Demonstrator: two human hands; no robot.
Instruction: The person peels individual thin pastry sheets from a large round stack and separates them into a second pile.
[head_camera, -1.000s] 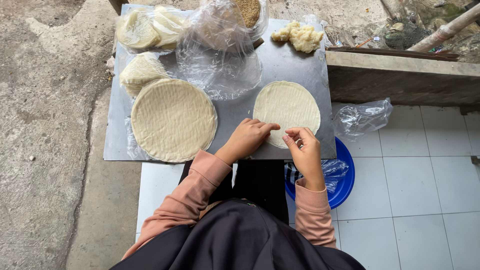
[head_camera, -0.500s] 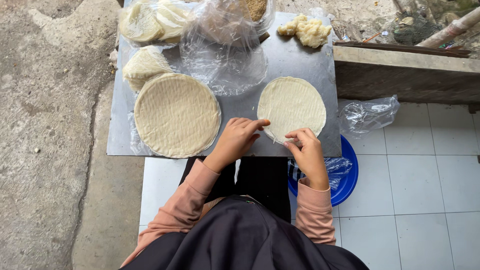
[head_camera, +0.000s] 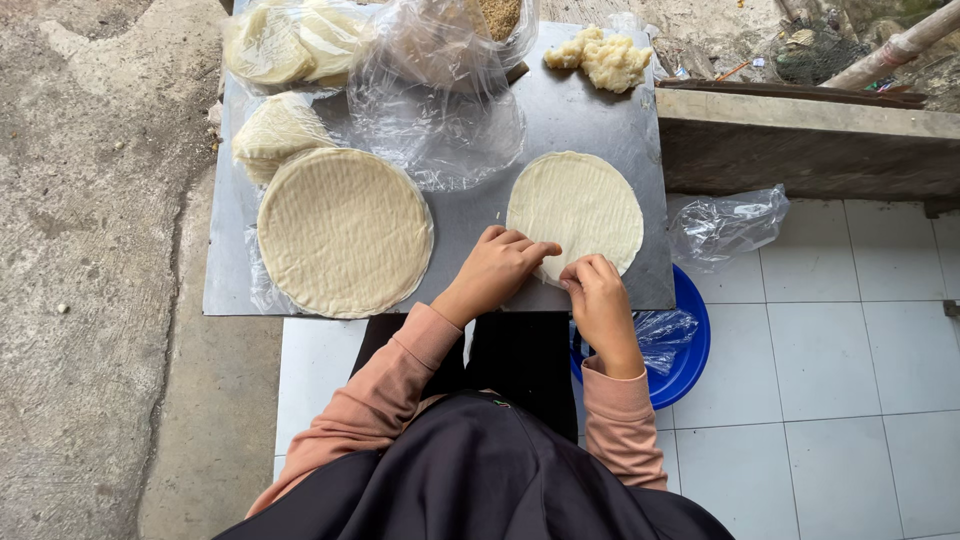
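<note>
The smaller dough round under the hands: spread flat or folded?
Spread flat: the smaller dough round shows a full circle on the metal sheet; both hands pinch its near edge.

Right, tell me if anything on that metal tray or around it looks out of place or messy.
Nothing is spilled or damaged. Two small oddities: a crumpled clear plastic bag lies loose on the tiled floor beside the metal tray, and the blue basin sits half tucked under the tray's corner. Both hands work the small dough round.

Bare grey metal sheet (head_camera: 470, 225) lies open between large ridged dough round (head_camera: 345, 230) and small pale dough disc (head_camera: 575, 210); crumpled clear plastic (head_camera: 435, 110) crowds the far side.
</note>
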